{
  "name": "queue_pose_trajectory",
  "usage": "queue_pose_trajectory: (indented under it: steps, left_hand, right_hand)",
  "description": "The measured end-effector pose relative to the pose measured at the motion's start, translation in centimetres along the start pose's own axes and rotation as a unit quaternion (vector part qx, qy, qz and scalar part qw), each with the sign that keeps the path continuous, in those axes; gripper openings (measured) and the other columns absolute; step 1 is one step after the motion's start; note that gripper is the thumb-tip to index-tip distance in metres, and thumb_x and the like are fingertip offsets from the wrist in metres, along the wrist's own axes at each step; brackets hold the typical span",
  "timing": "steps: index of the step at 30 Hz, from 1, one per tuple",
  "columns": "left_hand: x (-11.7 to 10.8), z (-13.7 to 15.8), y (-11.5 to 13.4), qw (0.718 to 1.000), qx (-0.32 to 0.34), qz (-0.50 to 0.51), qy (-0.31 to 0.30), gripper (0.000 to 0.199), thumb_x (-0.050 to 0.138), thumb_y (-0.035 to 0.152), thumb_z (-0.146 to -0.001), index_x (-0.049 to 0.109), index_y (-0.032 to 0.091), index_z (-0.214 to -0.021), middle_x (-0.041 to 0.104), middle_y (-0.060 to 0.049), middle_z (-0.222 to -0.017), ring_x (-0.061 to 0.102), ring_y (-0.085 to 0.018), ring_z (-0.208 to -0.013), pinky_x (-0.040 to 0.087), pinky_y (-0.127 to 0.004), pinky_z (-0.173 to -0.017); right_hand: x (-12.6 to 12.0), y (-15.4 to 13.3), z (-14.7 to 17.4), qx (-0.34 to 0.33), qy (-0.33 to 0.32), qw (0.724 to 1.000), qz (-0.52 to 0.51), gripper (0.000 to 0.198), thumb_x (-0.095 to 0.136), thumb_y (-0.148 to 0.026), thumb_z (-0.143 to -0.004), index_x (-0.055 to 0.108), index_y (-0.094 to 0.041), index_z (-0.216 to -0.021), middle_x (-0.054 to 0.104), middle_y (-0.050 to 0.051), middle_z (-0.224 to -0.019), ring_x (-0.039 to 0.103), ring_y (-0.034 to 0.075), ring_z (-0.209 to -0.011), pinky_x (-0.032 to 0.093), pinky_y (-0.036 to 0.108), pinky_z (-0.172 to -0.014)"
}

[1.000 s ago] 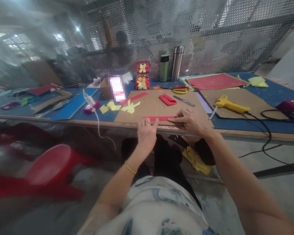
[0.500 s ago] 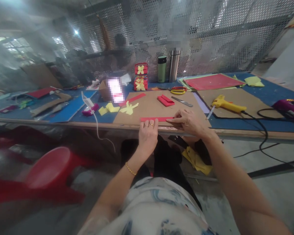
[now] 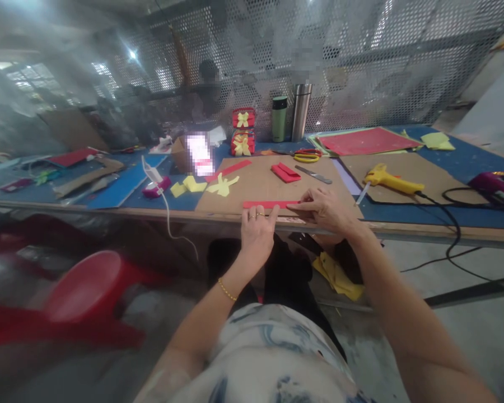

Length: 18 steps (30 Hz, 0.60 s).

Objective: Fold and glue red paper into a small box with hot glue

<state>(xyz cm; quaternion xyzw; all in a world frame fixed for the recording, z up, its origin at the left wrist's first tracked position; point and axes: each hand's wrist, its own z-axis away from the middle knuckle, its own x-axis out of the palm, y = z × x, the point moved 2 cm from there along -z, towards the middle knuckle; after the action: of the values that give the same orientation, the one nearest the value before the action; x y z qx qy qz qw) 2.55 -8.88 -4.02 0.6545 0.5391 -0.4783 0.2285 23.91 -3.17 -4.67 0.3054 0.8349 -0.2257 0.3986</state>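
Observation:
A narrow red strip (image 3: 271, 205), which looks like folded paper or felt, lies along the near edge of a brown cardboard sheet (image 3: 235, 184). The fingertips of my left hand (image 3: 257, 230) press its left half down, the index finger a little apart from the others. At the strip's right end, my right hand (image 3: 324, 208) has thumb and fingers pinched together on it. Just beyond the strip rest a folded red piece (image 3: 285, 172) and a metal blade-like tool (image 3: 313, 174). A yellow bow-shaped cutout (image 3: 223, 184) is to the left.
To the right a yellow glue gun (image 3: 392, 179) lies on cardboard, its black cord hanging over the table edge. Behind are yellow-handled scissors (image 3: 306, 157), a green bottle (image 3: 279, 120), a steel flask (image 3: 301, 115) and stacked red bow-trimmed pieces (image 3: 243, 134). A red stool (image 3: 86, 285) stands lower left.
My left index finger has moved apart from the other fingers and slid slightly right along the strip. My right hand keeps its pinch at the right end. The view has shifted slightly.

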Motion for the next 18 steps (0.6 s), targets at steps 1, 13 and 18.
queue_pose_trajectory:
  steps: [1,13,18]
  left_hand:
    - [0.1,0.0,0.0,1.000,0.006,-0.001,-0.002,0.059,0.040,0.007,-0.098,0.053,0.026,-0.152,0.062,-0.019,-0.116,0.059,-0.031,-0.107,0.046,-0.047,-0.095]
    - [-1.2,-1.0,0.2,0.999,0.015,0.000,-0.051,0.063,0.039,0.006,-0.098,0.054,0.037,-0.151,0.062,-0.019,-0.119,0.060,-0.031,-0.107,0.046,-0.050,-0.096]
    - [-1.2,-0.6,0.5,0.999,0.001,0.000,-0.043,0.063,0.040,0.007,-0.098,0.053,0.038,-0.152,0.063,-0.017,-0.119,0.060,-0.030,-0.105,0.047,-0.048,-0.095]
  right_hand:
    - [0.0,0.1,0.0,-0.002,0.001,1.000,-0.006,0.024,0.067,-0.027,-0.094,0.084,-0.034,-0.109,0.065,0.009,-0.091,0.052,0.021,-0.082,0.035,0.036,-0.075]
    - [0.1,0.3,0.1,0.020,0.015,0.999,-0.048,0.027,0.059,-0.026,-0.096,0.086,-0.028,-0.100,0.068,0.011,-0.090,0.055,0.022,-0.082,0.042,0.039,-0.077]
    - [-0.1,-0.1,0.5,0.010,0.046,0.998,-0.050,0.031,0.054,-0.021,-0.099,0.084,-0.024,-0.097,0.066,0.010,-0.088,0.056,0.022,-0.081,0.043,0.038,-0.076]
